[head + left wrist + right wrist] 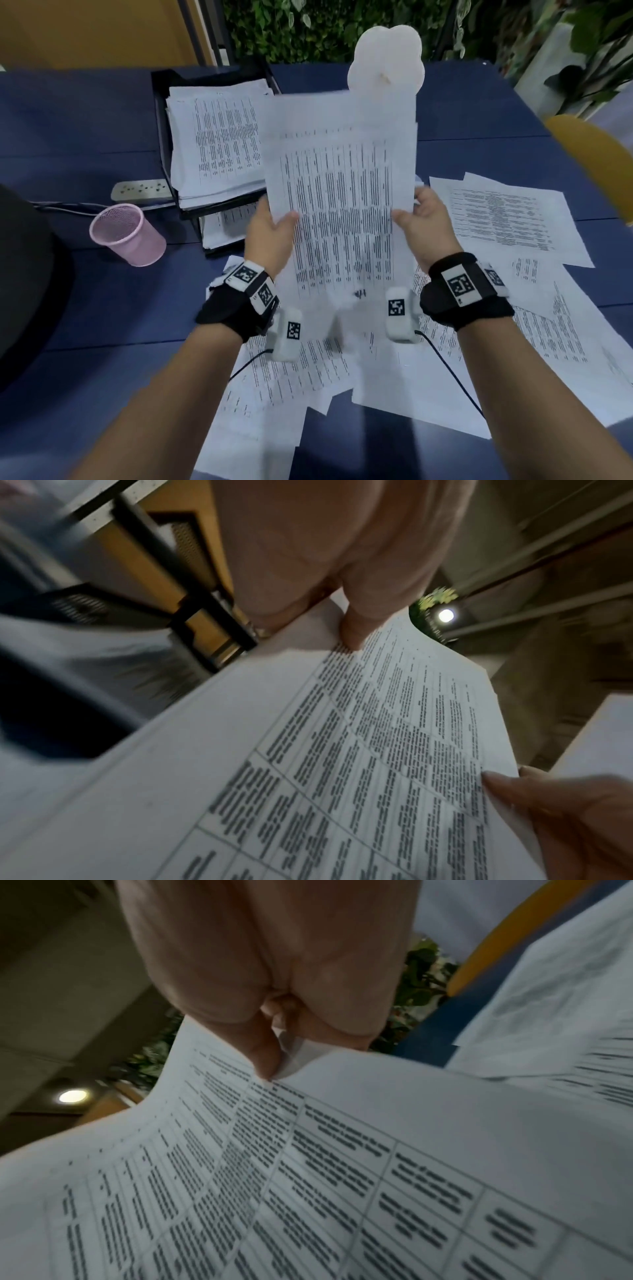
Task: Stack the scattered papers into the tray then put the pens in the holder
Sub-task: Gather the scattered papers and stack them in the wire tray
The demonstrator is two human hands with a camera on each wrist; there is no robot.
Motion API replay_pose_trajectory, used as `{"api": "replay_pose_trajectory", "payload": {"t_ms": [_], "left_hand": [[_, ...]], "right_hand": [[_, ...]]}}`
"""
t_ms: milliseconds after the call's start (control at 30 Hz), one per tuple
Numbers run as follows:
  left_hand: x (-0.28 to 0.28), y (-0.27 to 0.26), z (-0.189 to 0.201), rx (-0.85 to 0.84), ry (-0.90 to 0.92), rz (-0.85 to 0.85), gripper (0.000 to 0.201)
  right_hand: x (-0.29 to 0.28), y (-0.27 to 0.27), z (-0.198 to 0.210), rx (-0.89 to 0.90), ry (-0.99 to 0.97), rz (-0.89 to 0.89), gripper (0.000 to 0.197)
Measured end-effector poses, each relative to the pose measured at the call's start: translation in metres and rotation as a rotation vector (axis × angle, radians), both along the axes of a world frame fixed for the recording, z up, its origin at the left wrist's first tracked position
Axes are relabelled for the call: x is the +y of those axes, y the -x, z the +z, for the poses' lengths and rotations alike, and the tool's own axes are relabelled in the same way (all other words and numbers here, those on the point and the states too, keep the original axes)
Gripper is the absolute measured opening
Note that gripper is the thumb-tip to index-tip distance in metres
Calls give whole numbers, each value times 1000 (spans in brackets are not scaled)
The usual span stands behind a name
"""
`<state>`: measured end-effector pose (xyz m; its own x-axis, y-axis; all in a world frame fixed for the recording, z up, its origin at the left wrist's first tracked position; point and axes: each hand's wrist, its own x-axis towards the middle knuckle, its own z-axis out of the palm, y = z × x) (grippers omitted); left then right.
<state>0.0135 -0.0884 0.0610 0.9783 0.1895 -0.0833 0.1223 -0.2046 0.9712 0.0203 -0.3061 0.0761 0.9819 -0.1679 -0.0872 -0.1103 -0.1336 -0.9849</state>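
I see the black tray (164, 137) as my landmark. Over its paper pile (215, 140) the air is open. Just right of the tray, the held sheaf (342, 205) overlaps its right edge and blocks that side. Left of the tray a power strip (142, 189) lies flat against it; the pink mesh holder (126, 234) stands near its front-left corner. Loose sheets (507, 219) cover the counter (85, 130) right of and before it.

Dark blue table (85, 113); leafy green wall (308, 31) behind; yellow chair (592, 154); round ceiling light (72, 1096), possibly recessed.
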Motion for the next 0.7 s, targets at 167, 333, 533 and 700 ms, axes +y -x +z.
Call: {"api": "replay_pose_trajectory", "payload": {"t_ms": [167, 333, 533, 700], "left_hand": [[9, -7, 46, -278, 53, 33, 47], [19, -7, 33, -237, 65, 25, 40], [28, -1, 11, -106, 140, 31, 37], [26, 3, 0, -52, 170, -48, 54]], "right_hand": [[18, 2, 44, -300, 12, -23, 30], [28, 3, 33, -236, -3, 3, 38], [23, 5, 2, -82, -29, -42, 31], [32, 6, -1, -40, -87, 26, 37]]}}
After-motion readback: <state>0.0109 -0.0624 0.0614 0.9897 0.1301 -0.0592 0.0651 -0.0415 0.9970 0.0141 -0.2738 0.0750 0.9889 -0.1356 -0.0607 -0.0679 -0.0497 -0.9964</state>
